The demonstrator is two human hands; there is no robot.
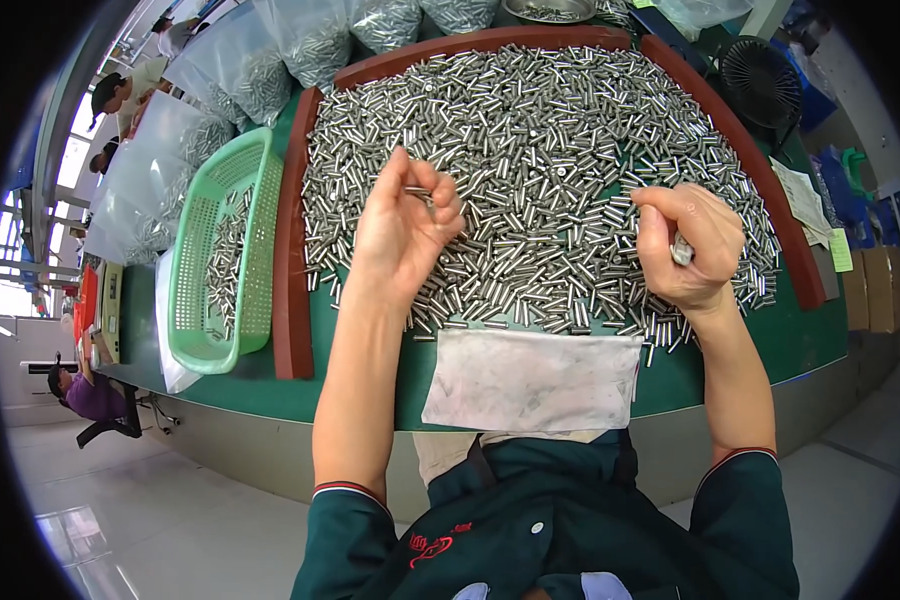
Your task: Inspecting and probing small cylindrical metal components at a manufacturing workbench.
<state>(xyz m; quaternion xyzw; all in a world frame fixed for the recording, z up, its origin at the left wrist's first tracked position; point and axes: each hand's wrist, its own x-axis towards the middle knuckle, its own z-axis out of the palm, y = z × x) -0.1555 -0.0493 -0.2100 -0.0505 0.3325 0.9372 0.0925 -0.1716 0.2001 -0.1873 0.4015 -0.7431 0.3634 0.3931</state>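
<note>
A wide, shallow heap of small shiny metal pins (540, 190) covers the green tabletop in front of me. Over its left part, my left hand (407, 225) is turned palm up with the fingers curled in, and a pin (417, 191) lies across them. My right hand (695, 240) is closed above the right side of the heap. A few pin ends (682, 250) show in the curl of its fingers; how many it holds is hidden. Between my forearms, a stained white cloth (532, 380) lies at the table's near edge.
Dark red bars (292, 240) border the heap left, back and right. Left of it stands a green plastic basket (265, 300) with pins inside. Clear bags of pins (305, 45) line the back. A black fan (760, 80) stands back right. Other people sit far left.
</note>
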